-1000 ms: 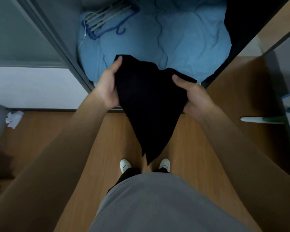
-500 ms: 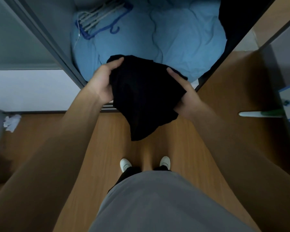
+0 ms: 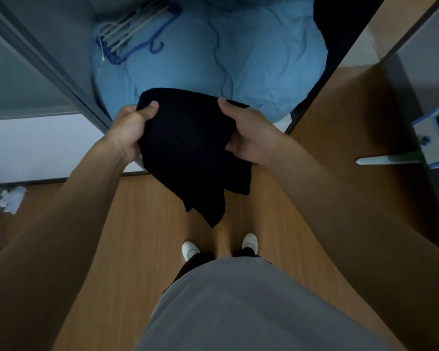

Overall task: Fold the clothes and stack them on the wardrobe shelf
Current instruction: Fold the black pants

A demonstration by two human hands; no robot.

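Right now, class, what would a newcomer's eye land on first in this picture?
First, the black garment at the centre, gripped on either side by the left hand and right hand and hanging above the wooden floor. Behind it, pale blue bedding fills the wardrobe, with a bundle of hangers lying on its far left.

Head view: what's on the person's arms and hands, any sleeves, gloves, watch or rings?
Both forearms are bare as far up as the frame shows; no sleeve edge is visible. The left hand and right hand wear no gloves, and no watch, wristband or ring shows on either.
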